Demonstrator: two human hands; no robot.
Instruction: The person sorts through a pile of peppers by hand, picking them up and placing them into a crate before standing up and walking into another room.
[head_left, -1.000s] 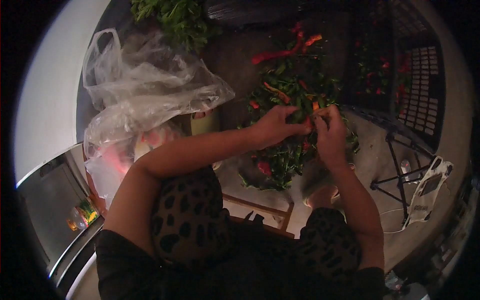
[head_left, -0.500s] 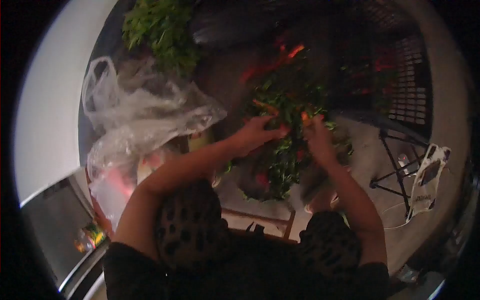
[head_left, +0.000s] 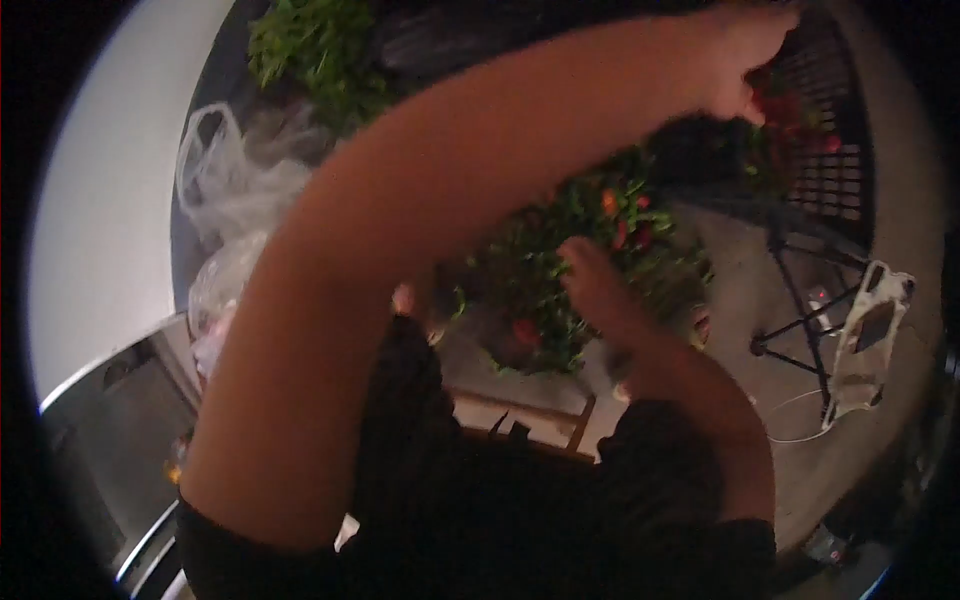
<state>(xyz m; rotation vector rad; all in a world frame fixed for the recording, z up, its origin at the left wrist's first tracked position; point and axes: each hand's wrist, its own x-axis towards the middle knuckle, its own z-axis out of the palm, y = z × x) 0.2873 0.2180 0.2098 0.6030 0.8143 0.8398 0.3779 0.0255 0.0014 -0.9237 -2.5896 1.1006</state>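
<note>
My left hand (head_left: 742,60) is stretched across to the far right, over a dark slatted basket (head_left: 835,165). Its thumb stands apart from the fingers, whose tips are partly hidden at the basket. Red, pepper-like pieces (head_left: 790,115) lie in the basket just below it. My right hand (head_left: 593,285) rests at a pile of green leafy stems (head_left: 540,290), its fingers curled in. What they hold, if anything, is hidden. Among the stems show an orange pepper-like piece (head_left: 609,203) and a red one (head_left: 525,332). My left forearm covers part of the pile.
A bunch of green leaves (head_left: 320,60) lies at the upper left. Below it is a crumpled clear plastic bag (head_left: 225,180). To the right stand black folding legs (head_left: 800,320), with a pale strapped item (head_left: 865,345) beside them. A wooden frame (head_left: 520,425) is near my legs.
My left hand has left the leafy pile and swung up and right to the basket. My right hand has moved slightly left and down, staying at the pile.
</note>
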